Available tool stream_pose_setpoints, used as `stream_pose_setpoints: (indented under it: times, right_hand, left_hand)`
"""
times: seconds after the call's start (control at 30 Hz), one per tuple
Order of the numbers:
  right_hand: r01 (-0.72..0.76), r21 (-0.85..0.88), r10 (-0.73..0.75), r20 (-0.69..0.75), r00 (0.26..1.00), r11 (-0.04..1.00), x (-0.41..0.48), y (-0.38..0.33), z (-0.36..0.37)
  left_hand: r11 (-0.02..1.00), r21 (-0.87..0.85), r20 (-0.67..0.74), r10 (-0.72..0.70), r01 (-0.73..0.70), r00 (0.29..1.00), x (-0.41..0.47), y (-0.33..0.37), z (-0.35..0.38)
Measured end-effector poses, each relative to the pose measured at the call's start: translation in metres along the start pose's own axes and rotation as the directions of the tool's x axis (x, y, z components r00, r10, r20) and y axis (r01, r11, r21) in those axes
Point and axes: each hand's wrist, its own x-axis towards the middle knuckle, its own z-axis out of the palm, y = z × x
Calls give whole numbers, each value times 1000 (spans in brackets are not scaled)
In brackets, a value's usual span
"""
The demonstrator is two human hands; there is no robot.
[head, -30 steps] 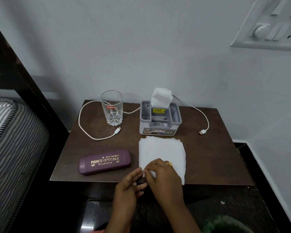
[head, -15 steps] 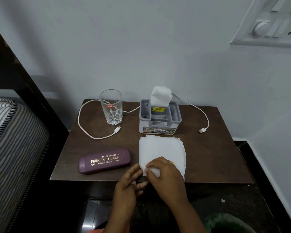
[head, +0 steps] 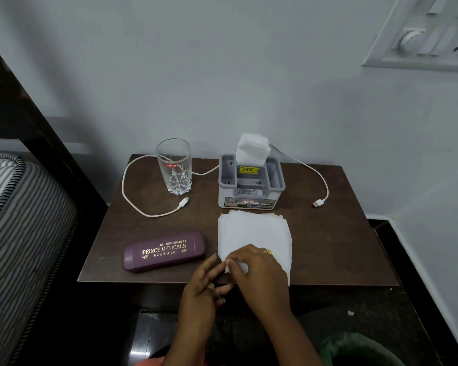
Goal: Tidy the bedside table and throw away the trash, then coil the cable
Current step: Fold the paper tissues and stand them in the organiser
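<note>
A white tissue (head: 254,233) lies flat on the dark bedside table (head: 328,247), in front of the grey tissue holder (head: 250,186). My right hand (head: 259,273) pinches the tissue's near-left corner, fingers curled over it. My left hand (head: 204,286) sits beside it at the table's front edge, fingertips touching the same corner; whether it pinches the tissue is unclear. A white cable (head: 132,191) loops from behind the glass (head: 173,167), passes behind the holder and ends in a plug (head: 318,203) on the right.
A purple spectacle case (head: 164,251) lies at the front left of the table. A bin with a green liner (head: 360,350) stands on the floor at lower right. A striped mattress (head: 16,220) and dark bed frame are on the left. A switchboard (head: 428,35) hangs on the wall.
My right hand has folded the tissue's near-left corner a little further up and inward. My left hand stays at the table edge. Nothing else on the table has moved.
</note>
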Motion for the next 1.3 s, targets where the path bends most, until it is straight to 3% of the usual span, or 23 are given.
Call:
stream_pose_setpoints:
  times: [0.43,0.57,0.67,0.8,0.9,1.0,1.07,1.13,1.2,1.3]
  right_hand:
    - [-128,217,132,-3,991,968,5,11,3]
    - [-127,251,140,-36,989,960,7,11,1]
    - [-85,290,113,-81,990,953,8,12,-10]
    - [38,209,-1,-176,984,977,7,13,-30]
    - [155,34,-146,-180,973,987,3,8,-38]
    - [301,-198,-326,-106,940,933,-3,1,-36]
    - [314,-182,-333,-81,940,932,-8,1,-34]
    - [209,14,-204,-171,964,978,-16,4,-39]
    - [44,262,36,-292,956,964,-25,14,-48]
    - [-258,587,465,-232,854,767,-35,30,-70]
  left_hand:
    - [999,-8,-97,33,-34,995,-4,3,-1]
    - [991,-13,-182,127,-132,975,-10,7,0]
    - [991,-44,-169,119,-128,978,-13,15,1]
    - [992,-113,-52,-68,61,996,2,35,15]
    - [972,-139,63,-183,190,981,20,56,33]
    - [986,-27,27,-161,162,987,36,67,48]
    - [988,132,-57,-74,81,996,47,68,52]
    - [973,226,-81,-15,34,997,55,69,51]
    - [971,240,-34,15,-6,999,55,73,53]
    - [984,161,81,63,-75,995,42,88,62]
